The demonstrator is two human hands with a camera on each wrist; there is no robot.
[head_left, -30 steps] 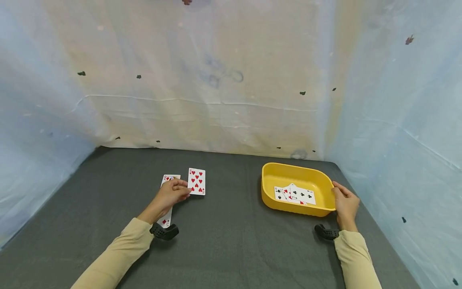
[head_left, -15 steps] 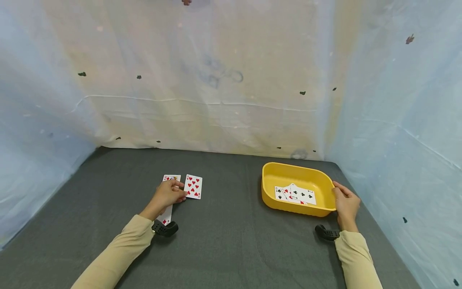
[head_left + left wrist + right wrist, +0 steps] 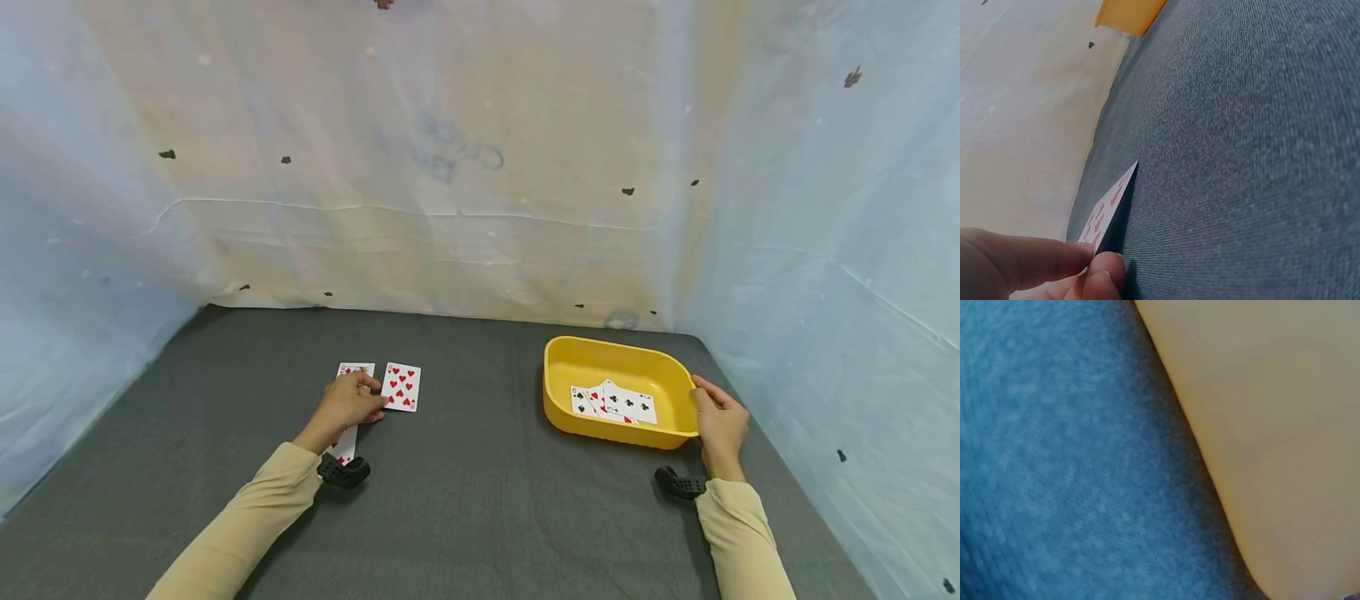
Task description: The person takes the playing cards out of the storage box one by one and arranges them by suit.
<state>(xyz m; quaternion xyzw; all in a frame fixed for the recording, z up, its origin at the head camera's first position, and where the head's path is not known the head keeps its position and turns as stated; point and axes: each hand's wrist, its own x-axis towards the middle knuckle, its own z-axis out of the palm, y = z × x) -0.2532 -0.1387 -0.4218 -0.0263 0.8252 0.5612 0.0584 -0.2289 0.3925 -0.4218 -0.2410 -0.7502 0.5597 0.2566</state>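
Holding the eight of hearts (image 3: 402,387) by its left edge, the left grip (image 3: 349,402) is narrow, pinching the card to the left of the yellow tray (image 3: 600,362). The left wrist view shows the pinched edge raised above the tabletop (image 3: 480,467). Beneath this grip, farther left of the tray, lie diamond cards (image 3: 342,447); the grip partly covers them, so their count cannot be told. The right grip (image 3: 722,425) pinches the rim at the tray's right end. Inside the tray, at least three loose cards (image 3: 630,404) overlap face up. Status, by judgement: partly complete. The cards inside the tray appear finished; the held card and those beneath the left grip, all outside the tray, appear left to handle.
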